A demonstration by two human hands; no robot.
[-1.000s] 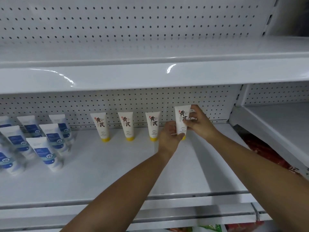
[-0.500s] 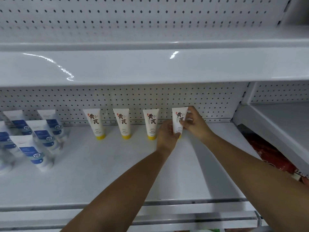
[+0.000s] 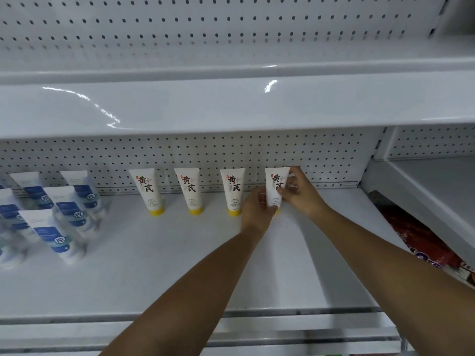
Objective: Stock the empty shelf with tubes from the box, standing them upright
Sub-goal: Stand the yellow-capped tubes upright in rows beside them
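White shelf (image 3: pixel 154 278), 4 upright white tubes (image 3: pixel 147 191), yellow caps (image 3: pixel 156 211), left hand (image 3: pixel 257 211) and right hand (image 3: pixel 302 195) pinching rightmost tube (image 3: pixel 273 195), blurred blue-label tubes (image 3: pixel 70 214) left.

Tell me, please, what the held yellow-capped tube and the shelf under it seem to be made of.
Yellow-capped tube: probably soft plastic, matte white, printed, with a flat crimped top. Shelf: likely painted metal, glossy white; the shelf above throws sharp glare.

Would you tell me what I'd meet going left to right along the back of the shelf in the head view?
Blue-label tubes → first yellow-capped tube → second yellow-capped tube → third yellow-capped tube → fourth tube, gripped by the left hand and right hand.
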